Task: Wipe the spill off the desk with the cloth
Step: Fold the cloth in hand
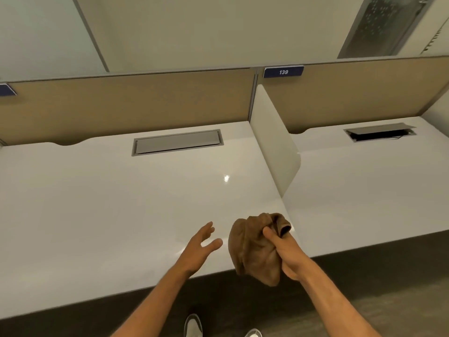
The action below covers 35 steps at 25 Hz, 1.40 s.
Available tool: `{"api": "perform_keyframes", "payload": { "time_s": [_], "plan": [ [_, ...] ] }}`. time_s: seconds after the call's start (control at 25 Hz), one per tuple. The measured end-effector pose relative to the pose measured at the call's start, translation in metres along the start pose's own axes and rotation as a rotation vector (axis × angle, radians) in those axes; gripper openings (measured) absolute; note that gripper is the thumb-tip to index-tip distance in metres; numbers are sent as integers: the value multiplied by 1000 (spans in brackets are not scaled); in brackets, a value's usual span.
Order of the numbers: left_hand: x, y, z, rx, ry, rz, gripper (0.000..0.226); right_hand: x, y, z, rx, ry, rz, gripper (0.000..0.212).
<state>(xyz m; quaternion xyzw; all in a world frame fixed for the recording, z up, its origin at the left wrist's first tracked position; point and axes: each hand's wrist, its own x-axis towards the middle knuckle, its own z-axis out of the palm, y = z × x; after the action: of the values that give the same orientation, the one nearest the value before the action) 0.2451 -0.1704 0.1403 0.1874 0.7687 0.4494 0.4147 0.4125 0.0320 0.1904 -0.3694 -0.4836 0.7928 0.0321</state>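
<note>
Fingers (272, 235) of your right hand (289, 256) curl round a bunched brown cloth (252, 249), thumb pressed into its top folds, so the cloth hangs in the air over the front edge of the white worktop (109, 203), with its lower end drooping past that edge. Your left hand (198, 249) sits just beside the cloth, palm turned toward it, fingers straight and spread, holding nothing and apart from the fabric. No spill can be made out on the glossy surface, only a small bright glint of light further back. Behind that lies a closed grey cable flap (177, 142) set into the worktop. A white divider panel (274, 144) stands to the right, separating a neighbouring desk (364, 178) whose cable hatch (380, 132) is open, under a blue tag marked 139 (283, 72).
</note>
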Motion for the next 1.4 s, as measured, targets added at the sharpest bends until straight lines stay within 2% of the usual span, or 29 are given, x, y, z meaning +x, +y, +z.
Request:
{"api": "perform_keyframes", "payload": {
  "time_s": [0.08, 0.12, 0.2, 0.4, 0.48, 0.6, 0.64, 0.76, 0.8, 0.88, 0.96, 1.04, 1.08, 1.16, 1.28, 1.36, 1.4],
  "plan": [
    [-1, 22, 12, -266, -70, -31, 79, -12, -18, 1, 113, -64, -26, 44],
    [-2, 32, 17, -361, -128, -30, 70, -15, -26, 3, 120, -76, -41, 44],
    [-4, 45, 26, -385, -172, 34, 46, -21, -40, 6, 57, -67, -80, 45],
    [-16, 63, 29, -526, 136, 142, 39, -27, -60, -10, -42, 70, -226, 48],
    [-21, 69, 24, -453, 258, 180, 24, -28, -59, -21, -140, 136, -253, 46],
    [-31, 84, 18, -256, 336, 238, 5, -26, -52, -29, -330, 163, -242, 26],
    [-36, 90, 16, -227, 339, 260, 6, -25, -50, -28, -396, 184, -266, 26],
    [-43, 101, 16, -189, 372, 274, 5, -32, -53, -12, -546, 305, -440, 44],
    [-44, 102, 18, -181, 405, 256, 3, -36, -54, -2, -552, 286, -485, 43],
    [-47, 106, 23, -216, 461, 203, 7, -44, -49, 26, -636, 82, -452, 41],
    [-50, 110, 25, -304, 473, 167, 12, -50, -35, 56, -793, -124, -355, 68],
    [-54, 112, 21, -353, 450, 182, 12, -48, -20, 77, -891, -131, -359, 96],
    [-57, 114, 18, -384, 423, 194, 13, -47, -15, 83, -932, -101, -372, 102],
    [-62, 115, 8, -466, 365, 205, 16, -44, -13, 89, -967, -59, -411, 92],
    [-67, 110, -5, -431, 357, 194, 21, -37, -28, 84, -946, 5, -482, 53],
    [-71, 106, -10, -355, 374, 178, 29, -34, -38, 79, -912, -55, -477, 48],
    [-72, 104, -11, -340, 377, 174, 32, -35, -40, 81, -920, -140, -455, 55]
  ]
}}
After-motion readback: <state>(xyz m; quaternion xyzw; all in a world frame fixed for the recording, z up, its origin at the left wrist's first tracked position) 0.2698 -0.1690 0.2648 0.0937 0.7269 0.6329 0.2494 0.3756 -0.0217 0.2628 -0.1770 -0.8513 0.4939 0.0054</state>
